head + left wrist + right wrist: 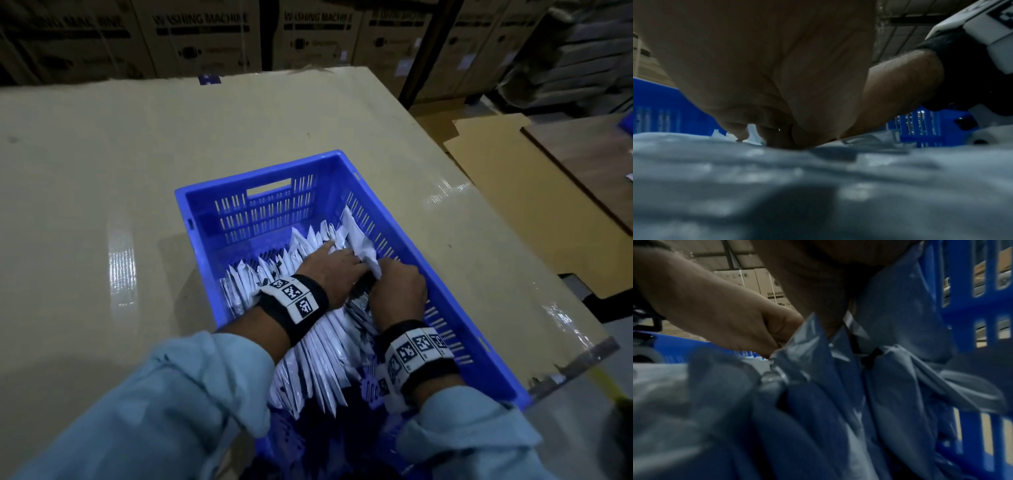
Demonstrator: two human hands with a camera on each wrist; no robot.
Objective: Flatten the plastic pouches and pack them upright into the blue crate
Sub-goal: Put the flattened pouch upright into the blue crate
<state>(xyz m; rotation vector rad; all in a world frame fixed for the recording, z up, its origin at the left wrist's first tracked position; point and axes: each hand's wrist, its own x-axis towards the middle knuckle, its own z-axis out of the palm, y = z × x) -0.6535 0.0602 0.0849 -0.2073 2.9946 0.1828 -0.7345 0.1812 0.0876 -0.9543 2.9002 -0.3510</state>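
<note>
Nearest: two light blue sleeves (191, 387), black wrist bands with printed marker tiles (293, 293). Both forearms reach into the blue crate (212, 205), which sits on a large tan cardboard sheet (102, 171).

Inside the crate: rows of white plastic pouches (318, 359) standing on edge, leaning, filling the near and middle part. The far end of the crate shows bare slotted wall.

Left hand (334, 270) lies on top of the row, fingers stretched forward and pressing the pouch tops; the left wrist view shows the palm down on the plastic.

Right hand (399, 286) just beside it, touching it, fingers curled around one white pouch (361, 245) that stands against the crate's right wall, its upper end above the others.

Beyond the sheet: stacked cartons printed "WASHING MACHINE" (202, 37), flat cardboard pieces on the floor at right (507, 178).
</note>
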